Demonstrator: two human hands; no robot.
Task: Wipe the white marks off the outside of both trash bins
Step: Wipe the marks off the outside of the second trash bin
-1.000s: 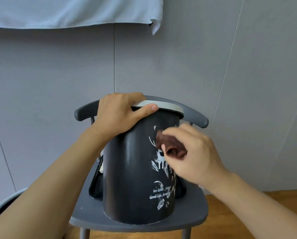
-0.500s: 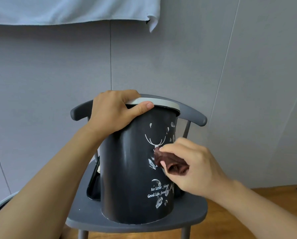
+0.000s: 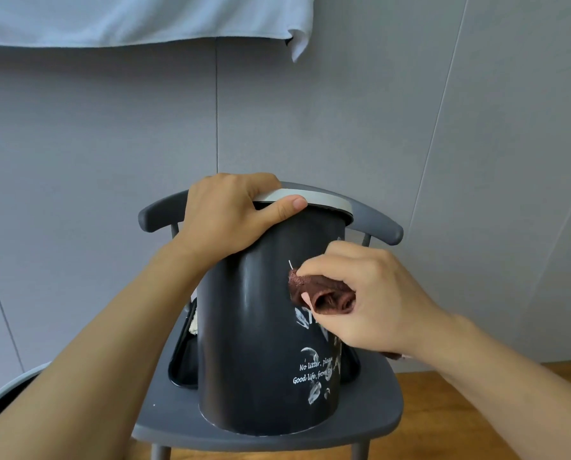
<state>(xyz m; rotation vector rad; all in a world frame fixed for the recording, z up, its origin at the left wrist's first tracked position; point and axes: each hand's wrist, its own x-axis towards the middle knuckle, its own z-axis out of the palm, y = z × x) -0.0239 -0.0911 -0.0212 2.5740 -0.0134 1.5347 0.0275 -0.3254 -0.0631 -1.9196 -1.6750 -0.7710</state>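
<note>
Grip: brown rag [image 3: 323, 295] is pinched by right hand [image 3: 370, 300], moved back up the black bin [image 3: 260, 343]; rim [image 3: 314, 198] is clamped by left hand [image 3: 227, 217]. Lower white marks [image 3: 314, 391] remain.

I see the trash bin [image 3: 264, 343] standing on the chair [image 3: 373, 416] seat, before its backrest. My left hand [image 3: 227, 217] sits on the bin's rim; my right hand [image 3: 367, 297] presses the cloth [image 3: 323, 293] against the bin's right side.

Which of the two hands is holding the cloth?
The right hand: it pinches the brown cloth against the dark bin, while the left hand grips the bin's rim.
</note>
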